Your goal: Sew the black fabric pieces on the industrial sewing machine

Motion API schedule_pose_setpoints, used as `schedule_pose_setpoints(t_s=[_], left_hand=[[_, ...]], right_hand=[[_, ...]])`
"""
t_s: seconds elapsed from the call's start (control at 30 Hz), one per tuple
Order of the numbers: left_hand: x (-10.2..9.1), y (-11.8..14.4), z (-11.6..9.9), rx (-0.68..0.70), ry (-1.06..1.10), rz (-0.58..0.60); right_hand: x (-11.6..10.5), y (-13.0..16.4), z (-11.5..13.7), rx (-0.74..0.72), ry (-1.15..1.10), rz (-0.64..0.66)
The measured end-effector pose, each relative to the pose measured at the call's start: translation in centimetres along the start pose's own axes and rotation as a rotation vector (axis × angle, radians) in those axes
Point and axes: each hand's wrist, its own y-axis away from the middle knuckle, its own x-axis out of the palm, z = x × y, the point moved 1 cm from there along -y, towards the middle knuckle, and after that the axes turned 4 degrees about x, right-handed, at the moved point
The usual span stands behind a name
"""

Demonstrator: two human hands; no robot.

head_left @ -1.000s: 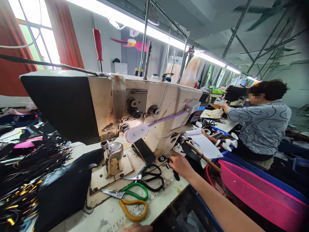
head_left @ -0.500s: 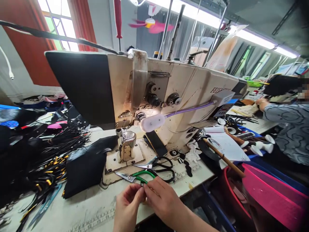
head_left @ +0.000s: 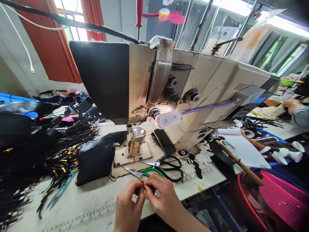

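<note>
Small dark piece, pinched by closed fingertips of both hands at lower centre, could drop near the green-handled scissors if either grip slackens.

Dark bit between left hand and right hand: mostly hidden, too small to name | green-and-yellow scissors: handles part-covered | fan: blurred | red-handled tool: top cut off | co-worker: cropped at right edge

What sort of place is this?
Probably a sewing workshop: a large sewing machine stands on a worktable with ruler markings, black-handled scissors lie in front of it, and black straps are heaped to the left.
</note>
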Motion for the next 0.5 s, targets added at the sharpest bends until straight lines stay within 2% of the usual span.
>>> schedule_pose_setpoints(t_s=[0.07, 0.17, 0.23, 0.37, 0.43, 0.5], left_hand=[[-0.5, -0.1, -0.2, 0.005, 0.017, 0.009], [-0.6, -0.2, -0.1, -0.160, 0.257, 0.000], [-0.4, -0.2, 0.2, -0.275, 0.395, -0.022], [-0.8, -0.5, 1.1, -0.407, 0.486, -0.116], [-1.5, -1.0, 1.6, -0.478, 0.513, -0.197], [-2.3, -1.5, 1.9, -0.534, 0.541, -0.237]], right_hand=[[0.3, -0.2, -0.2, 0.165, -0.149, 0.034], [1.2, -0.6, -1.0, 0.431, -0.424, 0.087], [1.6, -0.7, -1.5, 0.502, -0.517, 0.113], [0.6, -0.5, -2.2, 0.468, -0.604, 0.088], [-0.5, -0.2, -2.1, 0.397, -0.635, 0.130], [-1.3, -0.1, -1.8, 0.312, -0.559, 0.195]])
